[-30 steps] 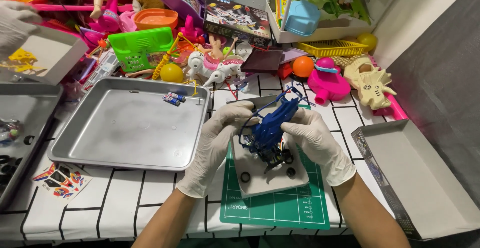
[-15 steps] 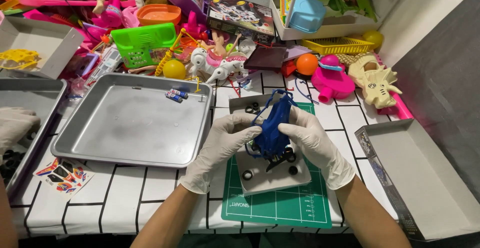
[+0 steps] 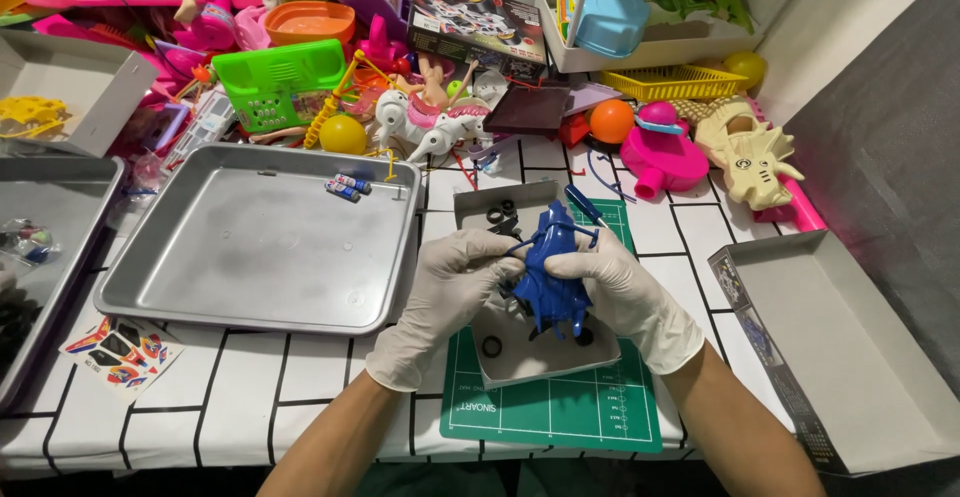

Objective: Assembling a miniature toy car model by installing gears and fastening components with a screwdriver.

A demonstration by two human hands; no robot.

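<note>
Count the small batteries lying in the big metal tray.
2. Both batteries lie side by side near the far edge of the metal tray, left of the gloved hands. Nothing in the tray could hide more.

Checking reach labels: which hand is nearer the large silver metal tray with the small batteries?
Left. The left hand sits just off the right rim of the large silver metal tray. The right hand is farther right, on the other side of the blue plastic toy both hold.
</note>
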